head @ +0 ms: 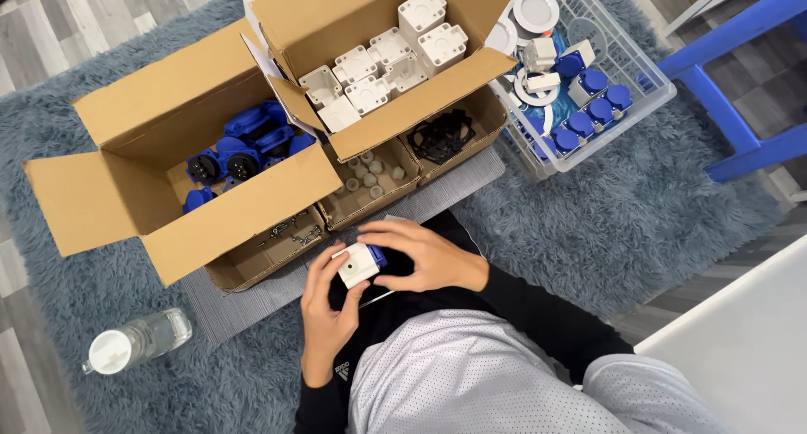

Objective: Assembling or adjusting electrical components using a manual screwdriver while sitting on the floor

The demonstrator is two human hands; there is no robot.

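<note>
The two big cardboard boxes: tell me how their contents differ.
The left box holds blue connector parts in a loose jumble; the right box holds white square housings, packed closely side by side. The left box sits lower, the right overlaps it. Both stand open, flaps out.

Your left hand (324,304) and right hand (420,253) are on a white socket housing (357,266) of smooth matt plastic with a blue plastic part. Cardboard boxes (168,115) are plain brown, matt, rough-edged. Blue connectors (244,148) inside look like slightly glossy plastic; white housings (387,60) matt plastic. Rug (639,207) is shaggy grey-blue cloth. Clear basket (626,52) is see-through shiny plastic. Water bottle (139,341) is clear plastic. Your shorts (471,375) are mesh fabric. Floor (67,22) looks like smooth wood-grain planks.
</note>
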